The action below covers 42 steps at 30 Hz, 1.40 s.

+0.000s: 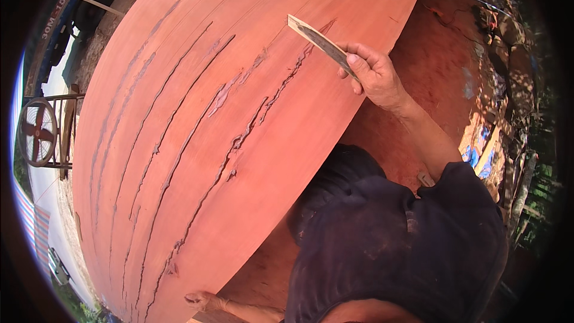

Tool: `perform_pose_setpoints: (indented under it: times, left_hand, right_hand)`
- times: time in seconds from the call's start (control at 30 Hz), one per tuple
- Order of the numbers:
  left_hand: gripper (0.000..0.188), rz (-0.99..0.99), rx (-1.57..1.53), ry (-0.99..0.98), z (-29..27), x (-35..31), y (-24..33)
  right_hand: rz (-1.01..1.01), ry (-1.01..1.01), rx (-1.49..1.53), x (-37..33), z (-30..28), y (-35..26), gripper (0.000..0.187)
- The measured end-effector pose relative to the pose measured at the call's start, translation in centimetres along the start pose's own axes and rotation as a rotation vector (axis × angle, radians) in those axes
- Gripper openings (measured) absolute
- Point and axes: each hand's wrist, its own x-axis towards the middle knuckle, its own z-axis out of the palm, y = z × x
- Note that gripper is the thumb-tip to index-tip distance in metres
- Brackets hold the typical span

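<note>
A long, wide reddish wooden slab [257, 203] slants across the view. Several cracks run along its length, with dark brown to purplish filler in and around them. My right hand [376, 78] is over the slab's right edge, closed around one end of a flat wooden strip [317, 39]. The strip has a pale edge and a dark, smeared face, and its free end points up and left over the cracks. At the bottom, my left hand [206, 301] lies against the slab's near end with its fingers curled in. What they hold, if anything, is too small to make out.
A round fan [39, 132] on a metal frame stands beyond the slab's left edge. At the upper left is a dark blue truck [57, 21]. Reddish dusty ground [430, 84] lies to the right, with stacked wood and debris [514, 72] along its far side.
</note>
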Motion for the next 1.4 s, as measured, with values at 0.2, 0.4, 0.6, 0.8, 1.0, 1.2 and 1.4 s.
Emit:
perform_pose_setpoints:
  times: [0.2,0.4,0.6,0.8,1.0,1.2,1.4]
  left_hand:
    - [0.042,-0.012,-0.088,0.017,0.6,0.1,0.2]
    - [0.049,-0.064,-0.084,0.037,0.7,-0.4,-1.3]
    - [0.049,-0.017,-0.136,0.051,0.8,-0.7,-1.1]
    - [0.049,-0.046,-0.197,0.05,0.8,-0.9,-1.4]
    - [0.049,-0.072,-0.222,0.078,1.0,-1.0,-1.1]
    - [0.048,-0.082,-0.22,0.087,1.2,-1.1,-1.5]
    - [0.046,-0.081,-0.25,0.068,0.5,-1.1,0.3]
  right_hand:
    - [0.26,-0.086,0.109,-3.2,-3.7,-2.6,0.046]
    - [0.365,-0.46,-0.096,-2.7,1.1,-3.4,0.042]
    - [0.341,-0.665,-0.305,1.2,3.1,-5.2,0.026]
    - [0.201,-0.654,-0.504,0.7,7.2,-4.1,0.025]
    - [0.073,-0.677,-0.577,0.2,10.5,-3.9,0.023]
    - [0.008,-0.708,-0.659,0.3,12.2,-4.5,0.022]
    - [0.02,-0.705,-0.455,0.4,12.5,-5.1,0.023]
